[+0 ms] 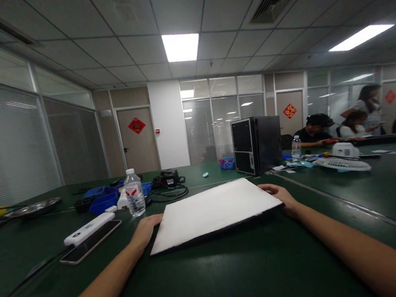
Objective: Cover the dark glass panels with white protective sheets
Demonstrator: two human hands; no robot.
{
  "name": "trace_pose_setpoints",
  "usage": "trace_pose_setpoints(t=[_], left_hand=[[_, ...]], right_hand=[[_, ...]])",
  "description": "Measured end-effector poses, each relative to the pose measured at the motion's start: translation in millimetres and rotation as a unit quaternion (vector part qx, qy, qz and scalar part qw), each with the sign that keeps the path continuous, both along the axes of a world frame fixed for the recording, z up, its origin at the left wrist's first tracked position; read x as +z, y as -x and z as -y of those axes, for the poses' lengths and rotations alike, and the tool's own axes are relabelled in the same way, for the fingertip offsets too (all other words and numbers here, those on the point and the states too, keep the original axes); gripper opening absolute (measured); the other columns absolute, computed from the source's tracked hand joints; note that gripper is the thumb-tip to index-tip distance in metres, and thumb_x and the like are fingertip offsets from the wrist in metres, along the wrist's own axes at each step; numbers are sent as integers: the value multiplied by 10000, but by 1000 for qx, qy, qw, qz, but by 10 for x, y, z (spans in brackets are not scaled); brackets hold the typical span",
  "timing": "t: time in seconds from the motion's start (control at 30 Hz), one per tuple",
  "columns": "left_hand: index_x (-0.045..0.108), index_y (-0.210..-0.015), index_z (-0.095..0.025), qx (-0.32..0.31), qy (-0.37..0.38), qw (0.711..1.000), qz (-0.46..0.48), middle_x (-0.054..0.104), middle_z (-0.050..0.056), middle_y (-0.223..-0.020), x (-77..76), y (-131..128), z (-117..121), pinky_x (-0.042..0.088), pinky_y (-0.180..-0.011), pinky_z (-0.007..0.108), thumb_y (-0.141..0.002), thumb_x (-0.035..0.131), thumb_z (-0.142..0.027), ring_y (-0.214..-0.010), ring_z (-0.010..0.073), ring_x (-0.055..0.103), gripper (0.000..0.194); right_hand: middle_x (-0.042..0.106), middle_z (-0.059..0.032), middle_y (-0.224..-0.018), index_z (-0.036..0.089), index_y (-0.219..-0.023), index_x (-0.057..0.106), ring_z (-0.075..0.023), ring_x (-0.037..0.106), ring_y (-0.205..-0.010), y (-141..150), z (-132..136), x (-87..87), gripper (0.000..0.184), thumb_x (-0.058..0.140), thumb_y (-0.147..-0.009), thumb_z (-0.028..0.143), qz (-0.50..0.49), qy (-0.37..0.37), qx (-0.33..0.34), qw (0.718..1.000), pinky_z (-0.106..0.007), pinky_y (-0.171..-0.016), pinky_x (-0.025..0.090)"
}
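A flat white panel [213, 211] with a dark underside lies on the green table [230, 275], its near edge slightly raised. My left hand [146, 229] grips the panel's left edge, fingers curled round it. My right hand [281, 195] holds the right edge, fingers wrapped along the far corner. Both forearms reach in from the bottom of the view.
A phone [90, 242] and a white stick-shaped device [89, 228] lie left of the panel, with a water bottle [134, 193], blue bins [103, 198] and cables behind. A black computer case [256, 144] stands beyond the panel. Several people sit at the far right.
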State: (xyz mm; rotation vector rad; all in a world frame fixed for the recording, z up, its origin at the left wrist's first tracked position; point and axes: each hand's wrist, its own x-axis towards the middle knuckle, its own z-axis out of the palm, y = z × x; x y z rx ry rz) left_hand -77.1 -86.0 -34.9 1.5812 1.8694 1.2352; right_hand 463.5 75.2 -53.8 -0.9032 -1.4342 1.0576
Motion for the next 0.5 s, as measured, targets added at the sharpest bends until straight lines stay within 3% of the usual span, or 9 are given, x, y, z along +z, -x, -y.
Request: trace_pose_setpoints(t=[0.17,0.33,0.5], left_hand=[[658,-1224,-177,10,13,1000,-21,682,76,-1291,27,-14,-3,564,-985,479,-969,658,-432,-1141,243,674,360],[655,-1235,-182,-33,11,996,-81,701,80,-1267,33,51,11,565,-985,474,-980,644,-433,-1110,226,693,358],[650,-1295,-213,-119,-20,973,-197,634,85,-1419,3,229,82,437,-1146,571,-949,694,-391,-1312,279,594,392]], right_hand=[[529,-125,-1544,192,-897,750,-348,661,-1204,23,-25,-12,371,825,-544,277,1,-12,-11,1000,-362,-875,576],[630,-129,-1431,203,-892,726,-335,667,-1180,31,7,22,351,800,-568,316,4,-14,-12,1000,-358,-856,563],[681,-133,-1346,200,-936,716,-290,712,-1000,20,63,60,365,723,-600,341,11,-4,-22,1000,-339,-716,571]])
